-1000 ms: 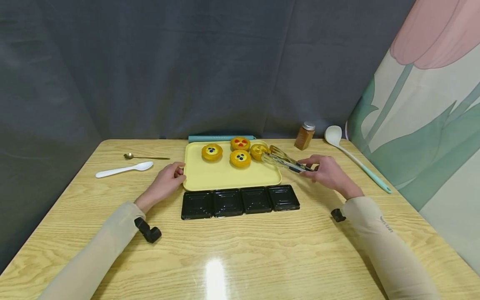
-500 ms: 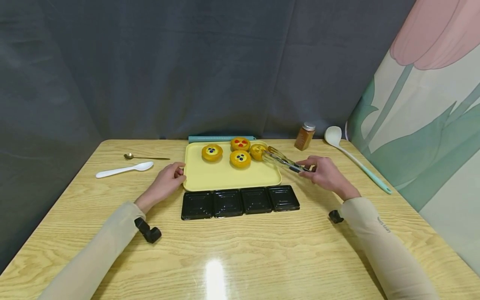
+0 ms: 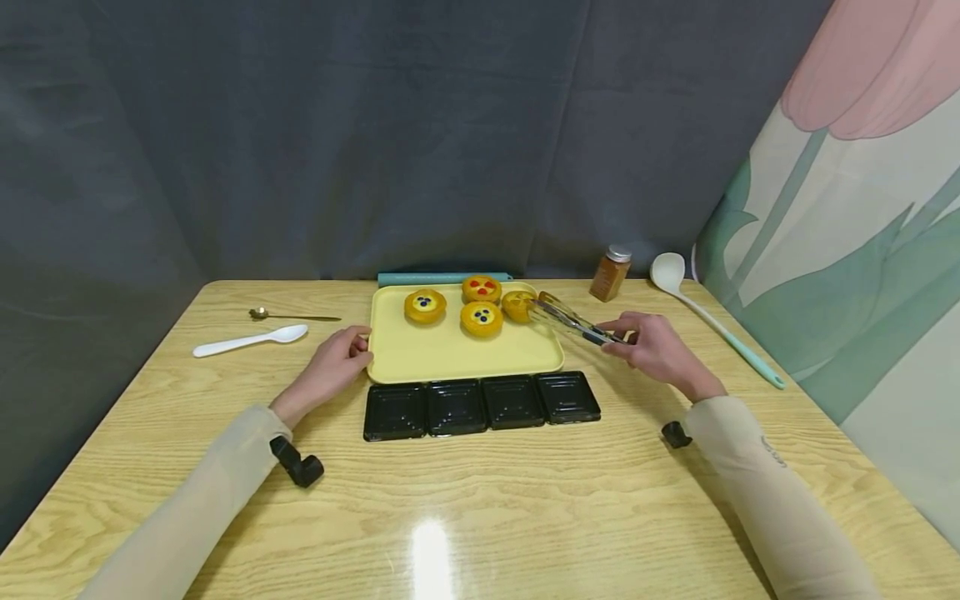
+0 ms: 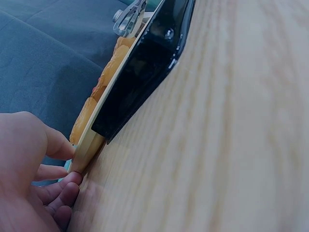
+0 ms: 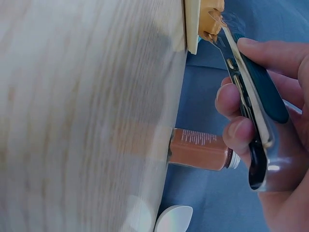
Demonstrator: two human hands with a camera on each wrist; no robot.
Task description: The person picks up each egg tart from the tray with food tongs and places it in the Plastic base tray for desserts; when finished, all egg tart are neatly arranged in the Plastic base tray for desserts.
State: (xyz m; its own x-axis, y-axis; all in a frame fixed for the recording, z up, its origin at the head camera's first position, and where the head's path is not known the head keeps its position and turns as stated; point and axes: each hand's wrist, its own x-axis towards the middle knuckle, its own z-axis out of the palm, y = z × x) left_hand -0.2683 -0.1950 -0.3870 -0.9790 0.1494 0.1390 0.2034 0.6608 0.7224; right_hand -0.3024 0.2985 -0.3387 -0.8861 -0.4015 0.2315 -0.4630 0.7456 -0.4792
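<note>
At a wooden table [image 3: 570, 500], the left hand [image 3: 332, 358] pinches a yellow tray [image 3: 442, 354]; the right hand [image 3: 656, 346] grips shiny, dark-handled tongs [image 5: 260, 84].

The right-hand grip [image 5: 295, 92] holds metal tongs [image 5: 263, 92], one finger on their dark green pad and the other fingertips curled against the opposite side. The tongs' far end reaches an orange-brown pastry [image 5: 209, 20], which sits on a pale yellow tray [image 5: 192, 24] at the top edge. A brown-filled jar [image 5: 199, 149] with a pale cap stands on the wooden table [image 5: 82, 116], near a white rounded piece [image 5: 175, 219]. Blue cloth [image 5: 285, 19] hangs behind.
</note>
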